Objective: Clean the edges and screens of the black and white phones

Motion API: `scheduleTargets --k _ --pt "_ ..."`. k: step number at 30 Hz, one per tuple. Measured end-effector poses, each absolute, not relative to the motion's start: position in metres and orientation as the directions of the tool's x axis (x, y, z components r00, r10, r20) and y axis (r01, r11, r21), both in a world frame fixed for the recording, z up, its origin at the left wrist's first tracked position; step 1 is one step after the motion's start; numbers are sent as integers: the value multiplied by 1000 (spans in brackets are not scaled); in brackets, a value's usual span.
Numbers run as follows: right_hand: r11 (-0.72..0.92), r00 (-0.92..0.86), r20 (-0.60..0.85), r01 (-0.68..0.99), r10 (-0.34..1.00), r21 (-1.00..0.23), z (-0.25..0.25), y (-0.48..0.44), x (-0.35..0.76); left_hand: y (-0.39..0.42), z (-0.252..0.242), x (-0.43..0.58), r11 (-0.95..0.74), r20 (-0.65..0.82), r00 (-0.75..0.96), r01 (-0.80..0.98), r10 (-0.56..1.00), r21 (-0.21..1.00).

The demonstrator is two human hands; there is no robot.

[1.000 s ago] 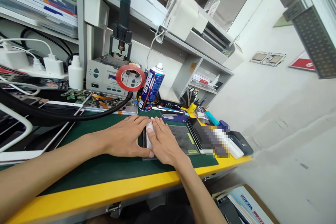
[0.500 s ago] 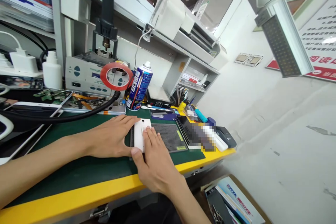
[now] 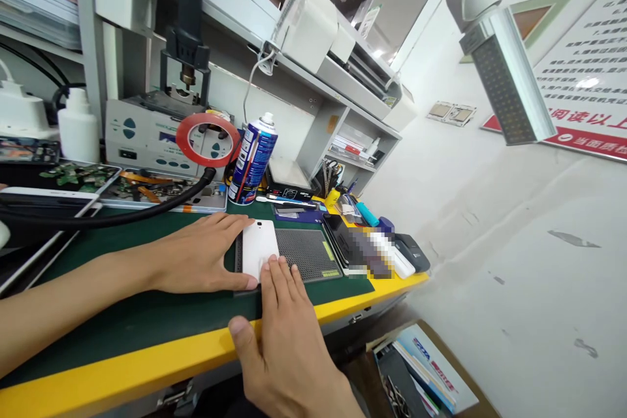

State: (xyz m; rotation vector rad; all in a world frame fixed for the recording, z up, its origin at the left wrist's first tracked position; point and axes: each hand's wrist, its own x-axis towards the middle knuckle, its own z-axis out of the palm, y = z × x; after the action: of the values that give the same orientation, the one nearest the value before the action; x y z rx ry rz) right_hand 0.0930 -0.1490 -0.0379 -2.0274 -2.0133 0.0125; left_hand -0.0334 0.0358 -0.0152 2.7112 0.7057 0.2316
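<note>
A white smartphone (image 3: 259, 245) lies back up on a dark perforated mat (image 3: 306, 251), its camera at the far edge. My left hand (image 3: 200, 255) holds it from the left, with the fingers at the far left corner and the thumb at the near edge. My right hand (image 3: 289, 326) is open, its fingers stretched forward and the thumb spread away to the left. Its fingertips rest at the phone's near right corner. Under the perforated mat is a green work mat (image 3: 137, 313).
Behind my hands stand a blue spray can (image 3: 253, 158), a red tape roll (image 3: 208, 139) and a control unit (image 3: 142, 140). A black hose (image 3: 147, 212) crosses the left side. Dark phones (image 3: 337, 238) lie at right. A yellow edge (image 3: 147, 359) fronts the bench; an open box (image 3: 416, 372) sits below.
My right hand has drawn back toward me, off the middle of the phone to its near corner, and its thumb has left the phone. The view has shifted slightly right.
</note>
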Motion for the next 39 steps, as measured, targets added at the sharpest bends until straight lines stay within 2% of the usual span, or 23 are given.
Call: scheduleTargets --k 7,17,32,39 --pt "39 -1 243 987 970 -155 -48 -156 92 32 -8 -39 -842 94 883 399 459 364" --pt "47 -29 231 996 973 -72 -54 -161 93 39 -18 -40 -875 142 897 357 419 327" --pt "24 -3 181 993 983 -113 -38 -128 110 39 -22 -41 -891 178 899 337 400 304" --pt "1 12 198 998 980 -68 -32 -110 108 41 -21 -42 -895 175 905 324 387 305"
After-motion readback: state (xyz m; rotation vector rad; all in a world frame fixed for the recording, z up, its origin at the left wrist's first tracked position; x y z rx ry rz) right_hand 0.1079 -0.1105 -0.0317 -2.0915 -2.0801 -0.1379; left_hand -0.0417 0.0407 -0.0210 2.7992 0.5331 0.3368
